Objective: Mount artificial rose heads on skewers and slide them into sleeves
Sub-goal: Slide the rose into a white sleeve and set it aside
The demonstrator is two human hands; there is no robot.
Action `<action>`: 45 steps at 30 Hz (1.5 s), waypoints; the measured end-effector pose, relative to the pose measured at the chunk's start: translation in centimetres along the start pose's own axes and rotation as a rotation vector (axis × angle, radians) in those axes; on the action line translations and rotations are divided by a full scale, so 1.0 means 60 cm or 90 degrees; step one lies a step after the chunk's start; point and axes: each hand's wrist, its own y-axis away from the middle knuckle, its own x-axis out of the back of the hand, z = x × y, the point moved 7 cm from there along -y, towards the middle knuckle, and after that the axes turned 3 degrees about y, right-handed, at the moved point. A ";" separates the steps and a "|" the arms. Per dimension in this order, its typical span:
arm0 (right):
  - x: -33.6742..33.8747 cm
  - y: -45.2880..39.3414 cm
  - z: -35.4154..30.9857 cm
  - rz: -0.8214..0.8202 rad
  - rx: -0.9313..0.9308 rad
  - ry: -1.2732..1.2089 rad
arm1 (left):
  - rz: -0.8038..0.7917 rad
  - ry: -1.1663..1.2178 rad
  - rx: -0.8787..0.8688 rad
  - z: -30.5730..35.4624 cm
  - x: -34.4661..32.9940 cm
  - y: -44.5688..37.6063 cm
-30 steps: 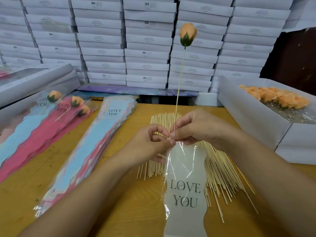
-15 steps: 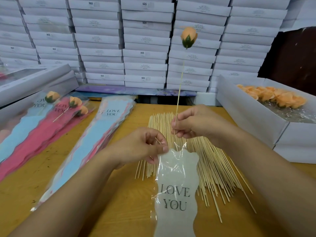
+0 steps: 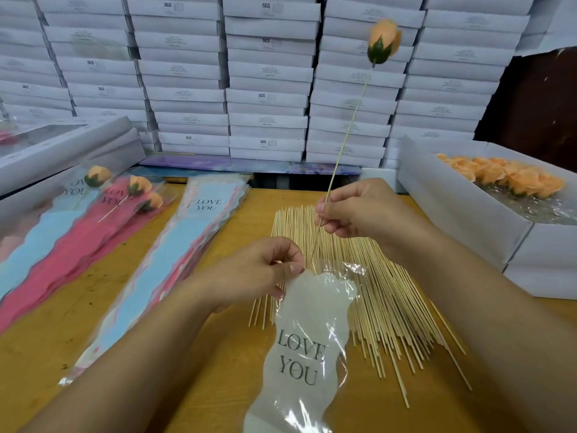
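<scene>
Rose skewer (image 3: pixel 345 142) now tilted rightward, pinched in right fingers (image 3: pixel 324 214); left fingers (image 3: pixel 292 267) pinching "LOVE YOU" sleeve (image 3: pixel 309 348).

An orange rose head (image 3: pixel 384 39) with green leaves sat on top of a thin skewer (image 3: pixel 343 145). The stick leaned a bit to the right. Its bottom tip was just above the open top of a clear sleeve (image 3: pixel 309 348) that said "LOVE YOU".
</scene>
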 end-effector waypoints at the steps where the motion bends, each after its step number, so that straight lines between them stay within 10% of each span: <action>1: -0.001 0.000 0.000 -0.002 0.000 0.002 | 0.000 0.001 -0.002 0.000 -0.001 0.000; 45: -0.030 -0.002 0.031 -0.090 -0.025 0.027 | 0.090 0.100 0.013 0.011 0.003 0.004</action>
